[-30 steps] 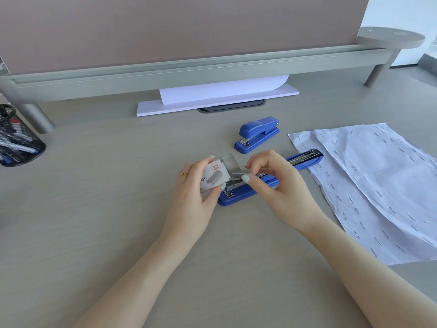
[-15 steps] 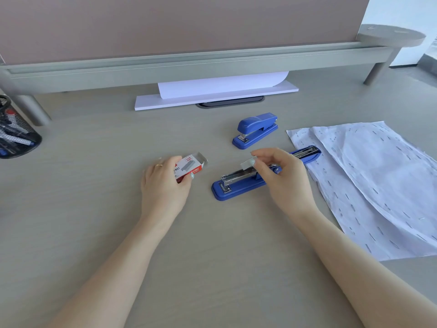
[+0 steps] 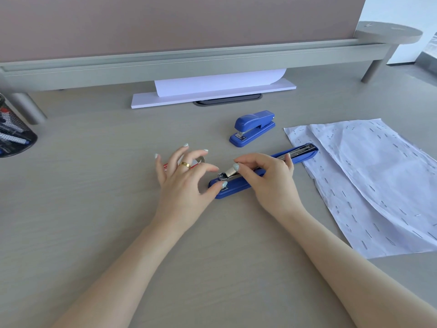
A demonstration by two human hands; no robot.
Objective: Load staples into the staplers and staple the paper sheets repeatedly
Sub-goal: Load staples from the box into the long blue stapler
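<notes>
A long blue stapler (image 3: 238,187) lies opened flat on the desk, its metal staple channel facing up. My right hand (image 3: 267,178) pinches a strip of staples (image 3: 230,172) and holds it at the front end of the channel. My left hand (image 3: 184,176) hovers with fingers spread; its thumb touches the stapler's front end. The red and white staple box (image 3: 166,167) lies on the desk, mostly hidden behind my left hand. A second, smaller blue stapler (image 3: 253,127) stands closed farther back. Stapled paper sheets (image 3: 369,181) lie to the right.
A stack of white paper (image 3: 212,91) sits at the back under a grey raised shelf (image 3: 189,65). A black mesh pen holder (image 3: 14,136) stands at the far left edge. The shelf's leg (image 3: 373,69) stands at the back right.
My left hand let go of the staple box and moved right to the stapler's front. My right hand lowered the staple strip down onto the channel's front end.
</notes>
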